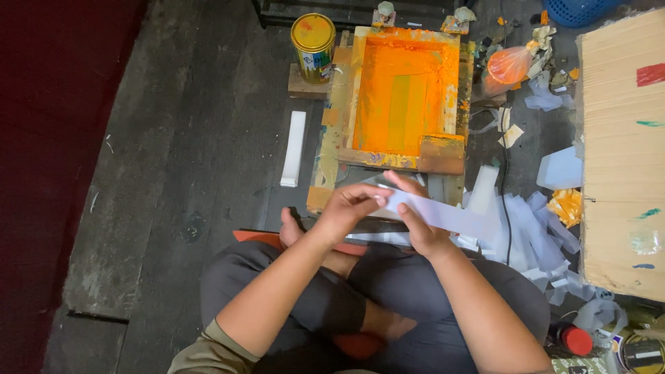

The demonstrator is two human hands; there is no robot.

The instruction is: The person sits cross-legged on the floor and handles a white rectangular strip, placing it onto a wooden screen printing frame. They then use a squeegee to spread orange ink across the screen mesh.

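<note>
I sit cross-legged on a dark wooden floor. My left hand and my right hand both grip a long pale paper strip above my knees. The left fingers pinch its near end; the right hand holds it from below, thumb on top. Just beyond my hands lies a wooden screen-printing frame coated in orange ink.
A yellow paint tin stands left of the frame, a white strip on the floor below it. Several cut paper strips pile at right beside a cardboard sheet. An orange plastic bag and a red-capped bottle lie nearby.
</note>
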